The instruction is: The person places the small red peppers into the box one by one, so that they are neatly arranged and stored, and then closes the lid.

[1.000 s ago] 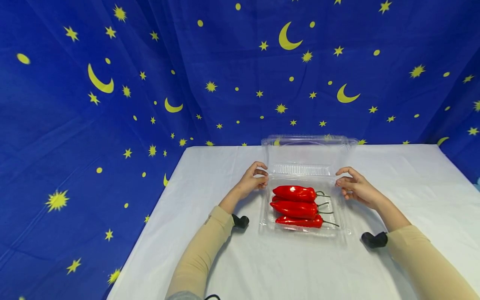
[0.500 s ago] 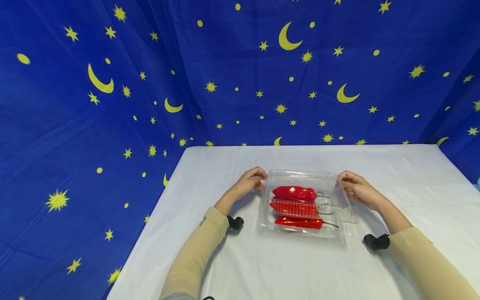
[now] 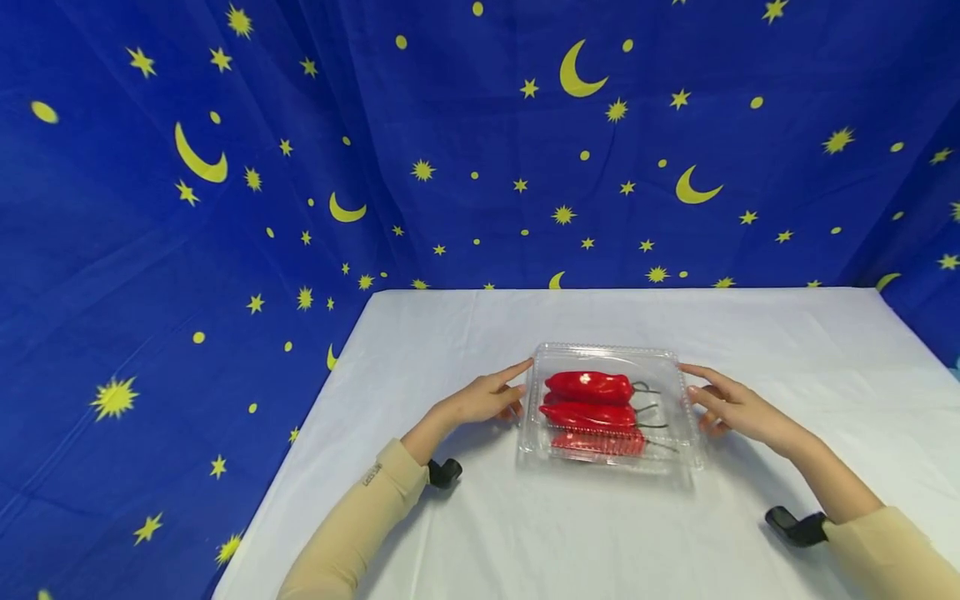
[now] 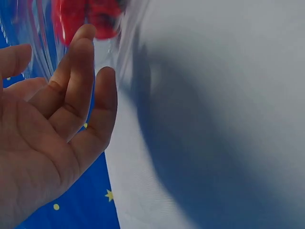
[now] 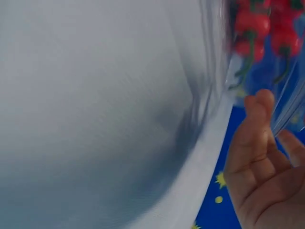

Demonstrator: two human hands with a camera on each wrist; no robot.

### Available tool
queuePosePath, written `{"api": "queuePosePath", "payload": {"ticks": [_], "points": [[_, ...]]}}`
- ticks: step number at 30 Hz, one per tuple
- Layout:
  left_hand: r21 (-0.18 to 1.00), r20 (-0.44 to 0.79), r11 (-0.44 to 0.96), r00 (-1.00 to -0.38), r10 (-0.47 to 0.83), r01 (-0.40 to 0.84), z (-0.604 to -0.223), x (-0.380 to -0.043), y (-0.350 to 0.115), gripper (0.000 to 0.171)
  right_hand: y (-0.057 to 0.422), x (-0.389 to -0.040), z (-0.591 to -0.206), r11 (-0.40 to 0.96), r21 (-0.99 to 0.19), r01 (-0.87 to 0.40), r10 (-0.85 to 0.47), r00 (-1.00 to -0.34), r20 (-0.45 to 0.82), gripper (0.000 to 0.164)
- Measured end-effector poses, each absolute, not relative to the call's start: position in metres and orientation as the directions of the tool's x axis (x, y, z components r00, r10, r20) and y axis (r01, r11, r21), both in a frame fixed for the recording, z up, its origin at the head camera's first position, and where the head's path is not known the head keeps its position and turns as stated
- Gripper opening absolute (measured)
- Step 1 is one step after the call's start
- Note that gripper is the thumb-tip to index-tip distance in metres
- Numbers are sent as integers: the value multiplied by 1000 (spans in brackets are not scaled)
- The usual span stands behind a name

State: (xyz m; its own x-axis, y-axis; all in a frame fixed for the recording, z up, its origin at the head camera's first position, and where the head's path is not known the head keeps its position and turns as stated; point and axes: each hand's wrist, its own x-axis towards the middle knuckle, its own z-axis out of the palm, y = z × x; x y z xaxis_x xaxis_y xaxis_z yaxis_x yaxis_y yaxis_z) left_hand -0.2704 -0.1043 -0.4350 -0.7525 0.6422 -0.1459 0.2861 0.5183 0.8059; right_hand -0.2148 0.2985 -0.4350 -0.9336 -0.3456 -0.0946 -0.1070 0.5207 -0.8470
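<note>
A clear plastic clamshell box (image 3: 534,417) lies on the white-covered table with its lid folded down over several red chili peppers (image 3: 589,387). Their thin green stems (image 5: 248,62) point toward the right side. At the left side of the box is my left hand (image 3: 482,400), index finger stretched to the back left corner. My right hand (image 3: 738,408) mirrors it, its index fingertip at the back right corner and the thumb lower beside the right wall. In the left wrist view the fingers (image 4: 81,81) are loosely bent and grip nothing.
White cloth (image 3: 592,542) covers the table. A blue curtain (image 3: 480,125) with yellow moons and stars hangs behind and to the left. Black wrist-camera mounts (image 3: 446,473) stick out from both sleeves, close above the cloth.
The raised lid has swung forward and down over the peppers. Both hands have let go of its edges, drawn slightly outward and toward me, and straightened their index fingers.
</note>
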Motion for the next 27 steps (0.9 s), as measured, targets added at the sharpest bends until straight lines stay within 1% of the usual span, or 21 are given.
{"api": "queuePosePath", "payload": {"ticks": [6, 11, 15, 19, 22, 27], "points": [[854, -147, 459, -733, 664, 245, -438, -239, -111, 59, 294, -181, -434, 498, -860, -111, -375, -922, -99, 59], [905, -141, 384, -724, 675, 182, -447, -218, -113, 63, 292, -161, -441, 419, -900, -123, -431, -899, -77, 57], [947, -121, 297, -716, 687, 125, -453, -205, -112, 68, 291, -149, -445, 342, -935, -95, -479, -873, -86, 57], [975, -94, 209, -702, 706, 81, -457, -196, -109, 73, 288, -140, -448, 243, -969, -52, -560, -823, -97, 62], [984, -80, 169, -700, 709, 59, -459, -193, -107, 74, 284, -136, -450, 152, -988, -24, -612, -787, -76, 66], [986, -82, 159, -710, 700, 43, -460, -194, -104, 75, 279, -136, -453, 88, -996, 0, -611, -790, -54, 65]]}}
